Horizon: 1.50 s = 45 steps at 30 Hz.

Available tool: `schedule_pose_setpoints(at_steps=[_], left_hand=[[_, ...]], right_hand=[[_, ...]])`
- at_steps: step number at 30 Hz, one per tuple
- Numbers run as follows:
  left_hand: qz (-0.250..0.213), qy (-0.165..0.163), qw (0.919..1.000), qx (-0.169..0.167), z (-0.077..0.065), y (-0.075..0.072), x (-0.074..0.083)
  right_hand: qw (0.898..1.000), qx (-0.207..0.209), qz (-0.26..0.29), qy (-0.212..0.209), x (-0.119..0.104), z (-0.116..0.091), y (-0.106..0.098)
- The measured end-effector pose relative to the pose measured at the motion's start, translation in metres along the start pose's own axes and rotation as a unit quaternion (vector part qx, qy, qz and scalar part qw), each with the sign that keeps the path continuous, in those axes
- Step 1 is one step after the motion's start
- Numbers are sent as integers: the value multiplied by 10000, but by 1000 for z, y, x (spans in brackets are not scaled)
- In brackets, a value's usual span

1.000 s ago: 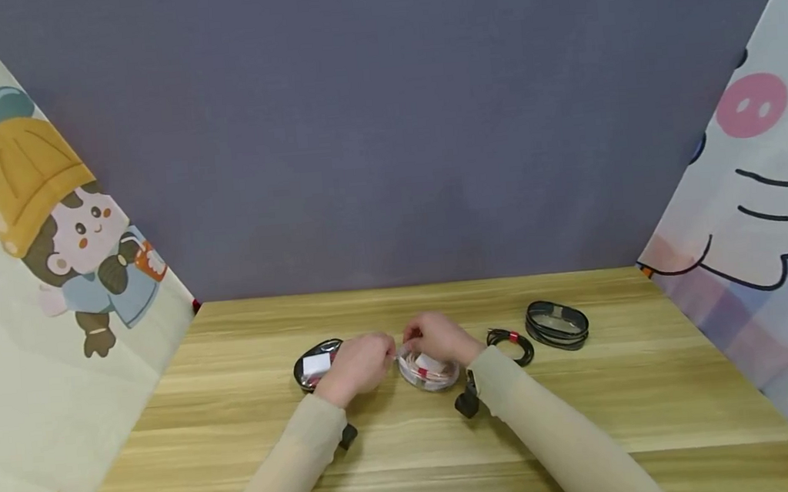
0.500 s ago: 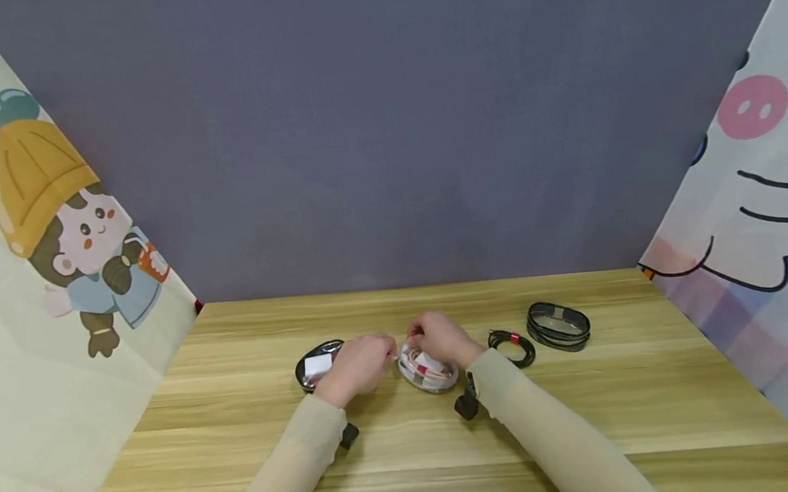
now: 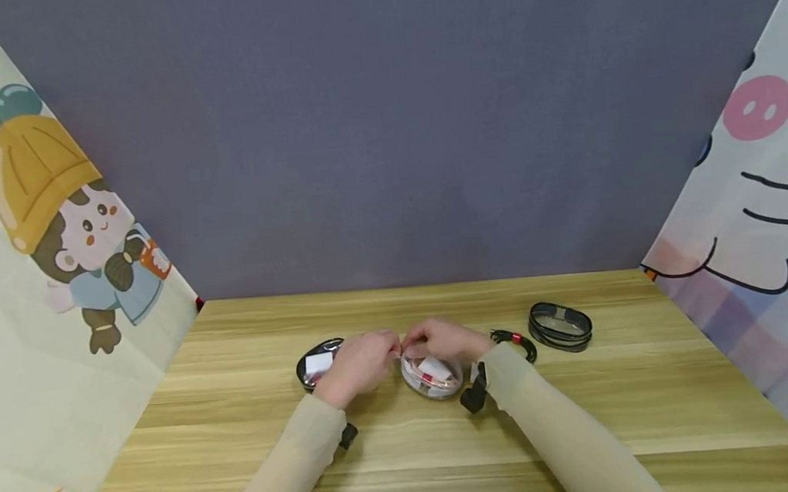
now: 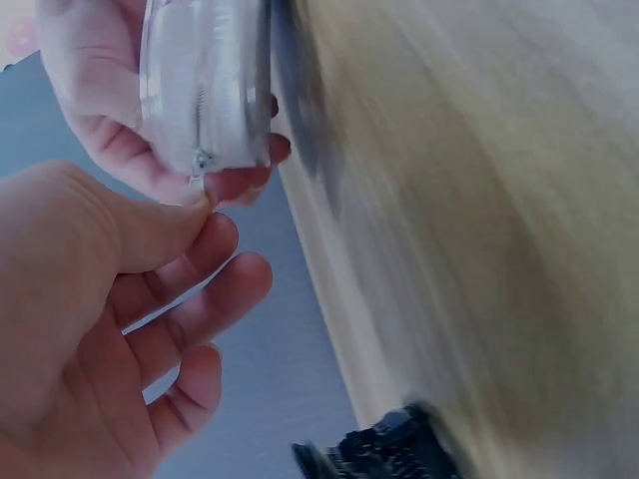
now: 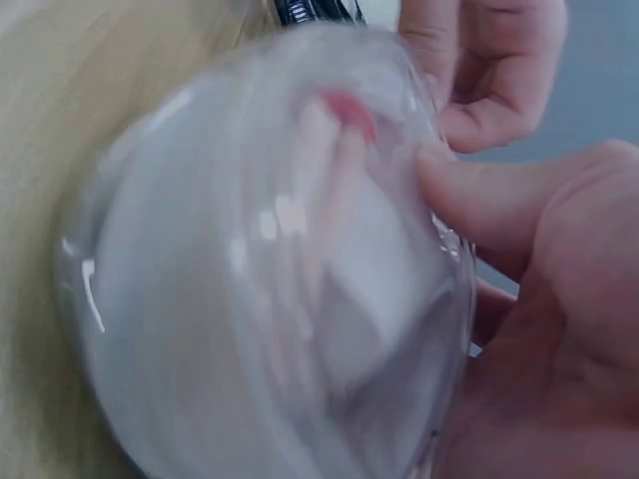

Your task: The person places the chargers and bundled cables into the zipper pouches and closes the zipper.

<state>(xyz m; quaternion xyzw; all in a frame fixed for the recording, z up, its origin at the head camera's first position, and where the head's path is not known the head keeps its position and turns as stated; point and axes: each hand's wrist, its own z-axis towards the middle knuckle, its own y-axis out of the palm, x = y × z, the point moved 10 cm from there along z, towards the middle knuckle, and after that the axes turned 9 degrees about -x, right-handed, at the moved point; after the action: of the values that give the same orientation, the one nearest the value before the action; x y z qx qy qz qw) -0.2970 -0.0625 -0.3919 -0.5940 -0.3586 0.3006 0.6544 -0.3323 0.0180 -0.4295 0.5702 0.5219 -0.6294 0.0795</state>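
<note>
A round clear zip pouch [image 3: 434,388] is tilted up near the middle of the table; inside it show a pale coiled cable with a red tie [image 5: 346,113] and a white piece. My right hand [image 3: 446,340] grips its edge, the thumb on the clear side in the right wrist view. Between thumb and index finger, my left hand [image 4: 75,269] pinches the small metal zipper pull [image 4: 197,182]. In the left wrist view the zipper runs along the pouch's side wall, away from the pull. Both hands' fingertips meet around that spot.
Left of the hands lies a black-edged pouch [image 3: 303,367] with a white block [image 3: 318,364], partly hidden by the left hand. Right of them are a coiled black cable [image 3: 529,350] with a red tie and a black-rimmed clear pouch [image 3: 561,333]. A grey panel [image 3: 385,138] closes off the back.
My right hand has brought its fingertips closer to my left and tilted the pouch, which shifts slightly right and nearer me. My left hand keeps its pinch in nearly the same place.
</note>
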Motion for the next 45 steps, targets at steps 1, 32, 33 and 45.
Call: schedule_pose_setpoints(at_steps=[1,32,33,45], left_hand=[[47,50,10000,21,0,-1,2],[-23,-72,9999,91,1,3,3],[-18,-79,9999,74,2,3,3],[-65,414,9989,-204,-3,10,8]], right_hand=[[10000,-22,-46,-16,0,0,1],[9986,351,-407,10,2,-8,-7],[9987,327,-392,-3,2,-8,-6],[9955,426,-813,243,5,-8,-4]])
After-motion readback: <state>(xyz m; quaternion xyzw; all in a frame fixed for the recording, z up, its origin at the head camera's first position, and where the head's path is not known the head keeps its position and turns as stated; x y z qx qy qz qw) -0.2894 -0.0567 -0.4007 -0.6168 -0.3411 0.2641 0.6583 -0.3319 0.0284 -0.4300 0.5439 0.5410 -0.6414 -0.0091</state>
